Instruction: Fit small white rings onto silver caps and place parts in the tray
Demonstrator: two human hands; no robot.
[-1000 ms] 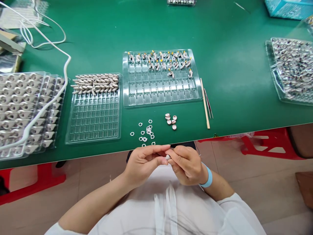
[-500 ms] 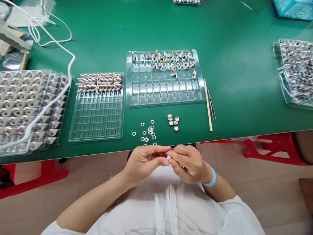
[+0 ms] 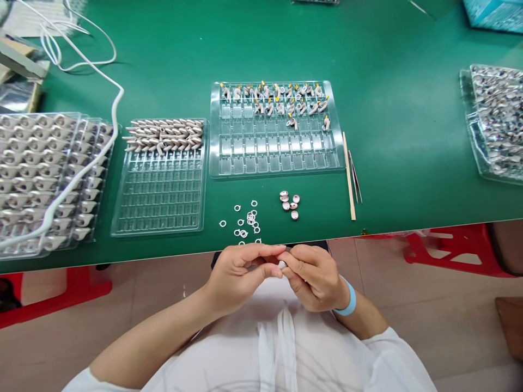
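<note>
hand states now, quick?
Left hand: closed, fingertips at the small pale part between both hands; exact grip partly hidden.
Right hand: closed, pinching that same part.

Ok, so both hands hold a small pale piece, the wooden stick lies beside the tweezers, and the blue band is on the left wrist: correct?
Not quite: in the head view, the blue band is on the right wrist, not the left. The rest stands: the left hand and right hand hold a small pale piece, and the wooden stick lies beside the tweezers.
</note>
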